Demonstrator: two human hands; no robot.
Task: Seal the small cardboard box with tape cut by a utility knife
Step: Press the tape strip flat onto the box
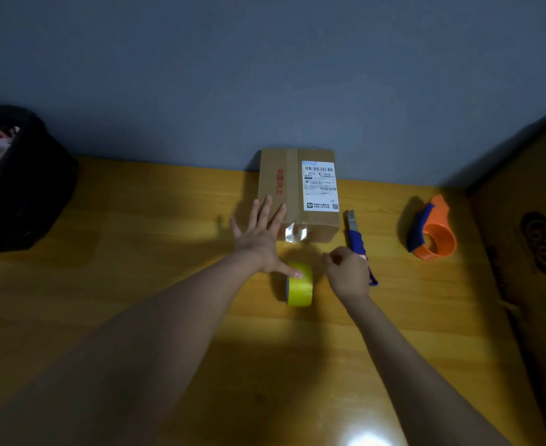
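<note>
Steadying before the cut: the step in hand looks to be the cutting of a tape strip already stuck to the carton, so the advice below is judged from how things lie now.
Bin: a black bin [23, 178] stands at the far left edge of the table [136, 220], well apart from the work and no hindrance.
Left hand: the left hand [260, 235] is spread flat, fingers released and grasping nothing; its fingertips touch the near left part of the box, its thumb rests on the roll. Pressing down harder there would keep both from sliding.
Cardboard box: the small cardboard box [292, 188] sits against the wall, flaps shut, a white shipping label [319, 185] on top, and a clear strip of tape [295, 233] hanging off its near edge.
Tape roll: the yellow tape roll [300, 284] stands on edge just beside the box's near face, between the two hands. Whether the strip runs unbroken to it I cannot tell.
Right hand: the right hand [347, 272] is clenched around the handle of the utility knife [355, 235], blade end pointing away, near the box's right corner.
Doing it well: draw the strip taut, cut away from the left thumb, and keep the blade off the cardboard.
Dispenser: an orange tape dispenser [432, 231] lies unused at the right.
</note>
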